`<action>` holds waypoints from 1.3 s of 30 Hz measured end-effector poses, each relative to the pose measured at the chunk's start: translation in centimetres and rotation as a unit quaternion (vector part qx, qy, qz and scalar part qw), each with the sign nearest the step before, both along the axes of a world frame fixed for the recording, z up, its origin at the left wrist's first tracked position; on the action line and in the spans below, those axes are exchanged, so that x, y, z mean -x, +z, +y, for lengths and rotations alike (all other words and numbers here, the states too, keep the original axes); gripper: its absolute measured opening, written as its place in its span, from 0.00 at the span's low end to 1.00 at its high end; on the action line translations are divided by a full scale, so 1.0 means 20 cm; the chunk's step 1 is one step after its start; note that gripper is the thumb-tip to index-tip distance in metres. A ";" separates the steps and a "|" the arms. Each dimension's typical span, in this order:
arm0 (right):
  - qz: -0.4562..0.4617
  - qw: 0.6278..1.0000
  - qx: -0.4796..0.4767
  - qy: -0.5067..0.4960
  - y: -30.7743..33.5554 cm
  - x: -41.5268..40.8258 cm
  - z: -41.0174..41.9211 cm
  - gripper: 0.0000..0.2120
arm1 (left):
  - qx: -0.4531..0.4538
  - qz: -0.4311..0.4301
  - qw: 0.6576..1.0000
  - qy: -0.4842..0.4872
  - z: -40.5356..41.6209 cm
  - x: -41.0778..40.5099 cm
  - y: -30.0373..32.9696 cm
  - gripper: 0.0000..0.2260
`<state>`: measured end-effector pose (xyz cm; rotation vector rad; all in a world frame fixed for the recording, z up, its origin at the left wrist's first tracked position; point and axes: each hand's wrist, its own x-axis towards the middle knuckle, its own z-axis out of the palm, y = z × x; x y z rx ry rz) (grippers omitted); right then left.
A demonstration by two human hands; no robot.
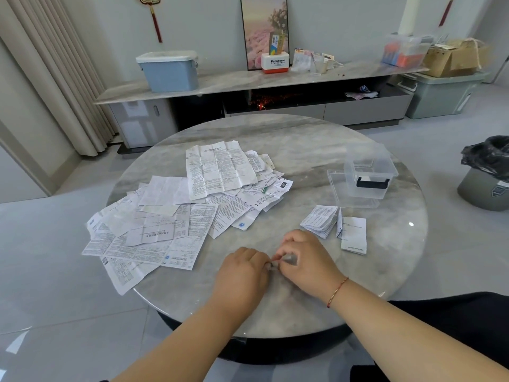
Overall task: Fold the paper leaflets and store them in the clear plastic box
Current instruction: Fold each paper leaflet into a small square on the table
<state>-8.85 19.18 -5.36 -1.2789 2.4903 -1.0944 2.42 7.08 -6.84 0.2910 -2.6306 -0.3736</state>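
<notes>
Left hand (242,267) and right hand (305,257) meet at lower centre, fingers curled, pinching small folded leaflet (287,260) between them, mostly hidden. Unfolded leaflets (176,216) heaped centre left on table (289,139). Two folded ones (321,220) right of hands. Box (370,172) open, upper right, on its lid (337,186).

Table (275,139): round, marble-look top.
On it: loose leaflets (187,208) left; 2 folded leaflets (334,226) right; clear plastic box (366,172) far right.

boxes: 1 clear plastic box (370,172); folded leaflets (321,220): 2; hands: 2
</notes>
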 end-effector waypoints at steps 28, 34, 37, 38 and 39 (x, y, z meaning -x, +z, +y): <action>0.268 0.955 -0.122 -0.031 -0.17 0.05 -0.01 0.25 | 0.017 -0.282 0.943 0.176 -0.70 0.40 0.09 0.27; 0.227 0.956 -0.151 -0.107 -0.15 0.25 0.04 0.27 | 0.010 -0.341 0.929 0.147 -0.86 0.50 0.06 0.26; 0.206 0.962 -0.141 -0.114 -0.15 0.27 0.04 0.27 | 0.024 -0.299 0.945 0.128 -0.88 0.50 0.08 0.22; 0.210 0.962 -0.134 -0.111 -0.16 0.27 0.03 0.27 | 0.038 -0.270 0.955 0.118 -0.88 0.49 0.08 0.19; 0.211 0.964 -0.121 -0.108 -0.16 0.26 0.03 0.26 | 0.048 -0.233 0.965 0.108 -0.88 0.47 0.09 0.15</action>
